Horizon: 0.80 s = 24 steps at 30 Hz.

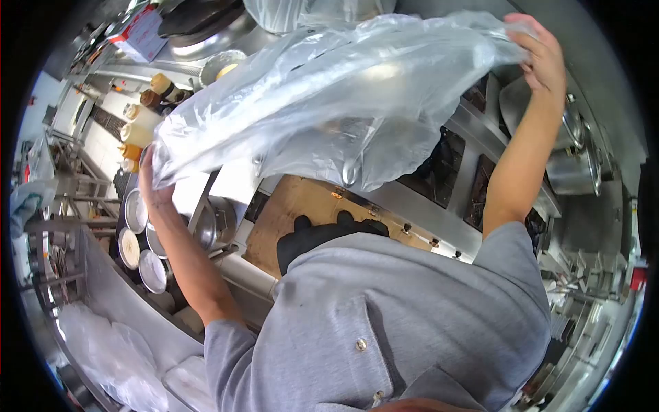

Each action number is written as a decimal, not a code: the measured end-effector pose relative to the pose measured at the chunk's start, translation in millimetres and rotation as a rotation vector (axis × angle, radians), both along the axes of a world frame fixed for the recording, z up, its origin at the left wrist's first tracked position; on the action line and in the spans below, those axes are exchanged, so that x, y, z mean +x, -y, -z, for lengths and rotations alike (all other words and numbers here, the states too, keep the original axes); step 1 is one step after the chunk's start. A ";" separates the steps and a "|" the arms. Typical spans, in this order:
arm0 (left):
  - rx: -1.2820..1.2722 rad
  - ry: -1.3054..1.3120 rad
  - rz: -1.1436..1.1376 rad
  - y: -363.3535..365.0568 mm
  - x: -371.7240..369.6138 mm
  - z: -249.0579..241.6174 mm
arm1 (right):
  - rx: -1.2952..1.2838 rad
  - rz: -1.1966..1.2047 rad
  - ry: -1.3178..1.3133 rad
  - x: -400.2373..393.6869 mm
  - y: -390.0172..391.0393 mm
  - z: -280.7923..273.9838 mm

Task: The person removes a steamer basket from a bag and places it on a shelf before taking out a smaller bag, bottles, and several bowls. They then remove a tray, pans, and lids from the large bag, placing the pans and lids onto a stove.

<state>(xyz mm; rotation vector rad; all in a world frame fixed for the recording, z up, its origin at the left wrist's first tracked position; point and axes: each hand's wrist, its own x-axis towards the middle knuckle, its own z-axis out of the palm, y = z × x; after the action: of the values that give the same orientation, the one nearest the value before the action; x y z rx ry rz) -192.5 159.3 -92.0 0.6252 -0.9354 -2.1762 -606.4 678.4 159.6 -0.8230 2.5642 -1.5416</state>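
A large clear plastic bag or sheet point(343, 103) is stretched out in the air between my two raised hands. My left hand point(156, 180) is closed on its lower left end, near several sauce bottles. At the upper right, my right hand point(539, 51) grips the other end, with the fingers wrapped round the plastic. The sheet hangs in loose folds and hides part of the stove and counter behind it.
Squeeze bottles point(141, 134) stand on the left counter, above round containers point(129, 248). Stove burners point(439, 165) and a knobbed front edge lie to the right. Steel pots point(573, 172) are at the far right. A red and white box point(139, 34) sits at the upper left.
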 end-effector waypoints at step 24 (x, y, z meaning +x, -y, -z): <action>-1.425 -0.029 1.330 -262.4 7.7 -48.4 | 0.234 0.665 -0.675 48.1 -14.0 -45.6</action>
<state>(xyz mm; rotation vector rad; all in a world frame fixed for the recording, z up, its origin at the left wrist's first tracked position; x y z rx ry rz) -184.8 421.6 -43.6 -0.9744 -2.8811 -1.5341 -558.2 692.4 205.2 -0.5472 3.7151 -1.1274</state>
